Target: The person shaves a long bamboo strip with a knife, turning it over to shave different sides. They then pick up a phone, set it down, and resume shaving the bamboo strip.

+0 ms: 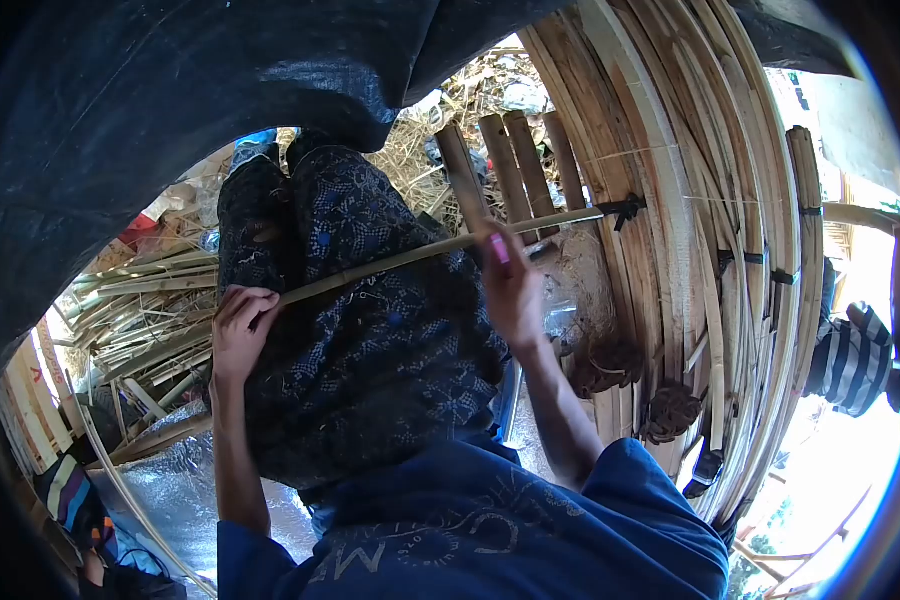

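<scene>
- The thing in hand is a long thin bamboo strip (pixel 390 262). It lies across the person's lap, over the patterned trousers (pixel 370 340), and it runs from the left hand up to the rim of a big round bamboo frame (pixel 690 250).
- The left hand (pixel 240 330) holds the near end of the strip; its fingers (pixel 245 300) are curled closed around it.
- The right hand (pixel 510 290) grips the strip further along, close to the frame, also closed around it (a small pink thing shows at the fingers, I cannot tell what it is).
- In my judgement the strip is light and quite springy: it is thin, and it bows a little between the two hands. It probably bends along its length but resists twisting.
- The edges of split bamboo may be sharp and can give splinters, so a firm grip without sliding seems safer.
- Holding with two hands well apart, as here, looks sensible, since one hand alone would let the far end whip.
- The far end (pixel 595 213) reaches a dark binding (pixel 625 208) on the frame.
- Short bamboo slats (pixel 510 165) stand behind the strip, and a bundle of more strips (pixel 140 300) lies on the ground to the left.
</scene>
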Motion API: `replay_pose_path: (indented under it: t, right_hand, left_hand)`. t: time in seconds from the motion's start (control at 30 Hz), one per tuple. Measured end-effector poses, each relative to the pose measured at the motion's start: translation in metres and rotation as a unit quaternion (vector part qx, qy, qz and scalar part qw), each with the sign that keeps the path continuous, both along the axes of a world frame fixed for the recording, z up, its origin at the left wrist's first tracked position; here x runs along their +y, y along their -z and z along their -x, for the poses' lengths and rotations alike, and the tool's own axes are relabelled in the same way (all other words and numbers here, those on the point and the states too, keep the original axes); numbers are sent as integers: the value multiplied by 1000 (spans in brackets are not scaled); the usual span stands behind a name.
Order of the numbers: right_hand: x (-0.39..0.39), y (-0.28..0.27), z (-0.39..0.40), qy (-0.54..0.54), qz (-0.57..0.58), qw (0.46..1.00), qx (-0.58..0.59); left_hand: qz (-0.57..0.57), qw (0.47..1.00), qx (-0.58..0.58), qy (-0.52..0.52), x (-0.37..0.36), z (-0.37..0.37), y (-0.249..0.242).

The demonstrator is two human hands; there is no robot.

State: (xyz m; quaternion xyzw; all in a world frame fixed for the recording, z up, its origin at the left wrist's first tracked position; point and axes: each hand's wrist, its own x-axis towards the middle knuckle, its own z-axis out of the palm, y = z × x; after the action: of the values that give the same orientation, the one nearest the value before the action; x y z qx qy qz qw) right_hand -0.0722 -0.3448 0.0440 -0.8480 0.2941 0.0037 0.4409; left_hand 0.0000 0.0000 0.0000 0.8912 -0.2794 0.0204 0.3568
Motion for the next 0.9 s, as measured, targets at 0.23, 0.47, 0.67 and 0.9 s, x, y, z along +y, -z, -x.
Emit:
replay_pose_path:
  t: [0.23,0.47,0.67,0.9]
  right_hand:
    - [-65,6,5,40,113,980,-157]
    - [-102,5,-7,124,159,972,-122]
    - [-110,20,-13,82,223,951,-199]
    - [-60,4,-20,80,112,983,-120]
  left_hand:
    - [5,999,30,-19,-7,1,5]
    - [-4,994,88,-61,-6,1,-8]
    - [-54,994,91,-38,-8,-5,-10]
    - [-54,996,57,-27,-6,-4,-4]
